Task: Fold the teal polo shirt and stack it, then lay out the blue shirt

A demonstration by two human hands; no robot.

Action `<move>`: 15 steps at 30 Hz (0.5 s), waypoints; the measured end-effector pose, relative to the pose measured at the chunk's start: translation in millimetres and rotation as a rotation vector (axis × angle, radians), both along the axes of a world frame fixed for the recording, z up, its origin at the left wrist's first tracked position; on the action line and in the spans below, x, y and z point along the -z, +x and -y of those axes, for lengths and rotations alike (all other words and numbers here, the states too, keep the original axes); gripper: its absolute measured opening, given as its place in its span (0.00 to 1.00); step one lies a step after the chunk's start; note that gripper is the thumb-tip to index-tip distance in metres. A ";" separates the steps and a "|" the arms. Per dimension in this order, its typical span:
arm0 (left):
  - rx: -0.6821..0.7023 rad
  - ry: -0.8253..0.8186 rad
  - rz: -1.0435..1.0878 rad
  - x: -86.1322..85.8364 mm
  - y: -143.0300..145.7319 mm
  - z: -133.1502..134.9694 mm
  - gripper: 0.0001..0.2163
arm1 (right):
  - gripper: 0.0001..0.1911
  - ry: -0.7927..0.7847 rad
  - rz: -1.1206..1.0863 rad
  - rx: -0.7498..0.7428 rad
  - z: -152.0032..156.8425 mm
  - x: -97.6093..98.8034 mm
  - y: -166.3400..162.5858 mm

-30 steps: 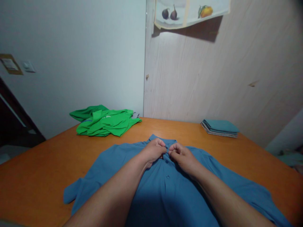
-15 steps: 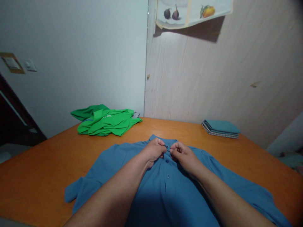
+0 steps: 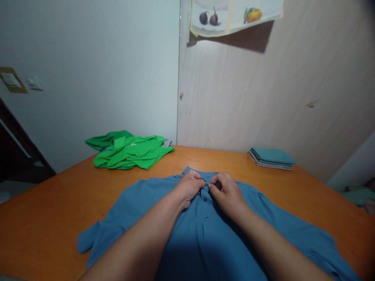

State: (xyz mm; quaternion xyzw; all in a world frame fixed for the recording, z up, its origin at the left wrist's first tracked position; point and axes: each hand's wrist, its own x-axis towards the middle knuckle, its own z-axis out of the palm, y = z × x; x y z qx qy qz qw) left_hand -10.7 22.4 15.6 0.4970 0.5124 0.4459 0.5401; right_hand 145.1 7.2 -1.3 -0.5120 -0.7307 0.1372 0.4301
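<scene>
A blue polo shirt (image 3: 146, 210) lies spread front-up on the orange table (image 3: 43, 210), collar away from me. My left hand (image 3: 190, 186) and my right hand (image 3: 225, 191) meet at the top of its button placket, just below the collar. Both are closed in a pinch on the placket cloth, fingertips almost touching each other. Two buttons show lower down the placket, between my forearms. What lies right under the fingertips is hidden.
A crumpled green shirt (image 3: 129, 151) lies at the table's far left. A stack of folded teal cloths (image 3: 271, 158) sits at the far right. Walls stand just behind the table, with a fruit-print cloth (image 3: 234, 15) hanging high up.
My right hand has shifted slightly left and turned over the placket. The left hand stays pinched in place. The shirt has not moved.
</scene>
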 end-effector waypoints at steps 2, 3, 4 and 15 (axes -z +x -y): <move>-0.009 0.004 0.006 0.4 0.1 -0.3 0.14 | 0.03 0.009 0.044 -0.035 2.5 -2.1 -2.2; -0.013 0.003 0.004 0.7 -0.1 -0.5 0.14 | 0.03 0.001 0.045 -0.058 3.6 -2.3 -3.2; -0.013 0.001 0.003 1.0 -0.3 -0.8 0.14 | 0.04 -0.014 0.035 -0.079 4.4 -2.2 -4.1; 0.059 0.021 0.053 5.7 -1.6 -1.0 0.15 | 0.10 -0.265 -0.240 -0.074 2.8 0.3 -5.7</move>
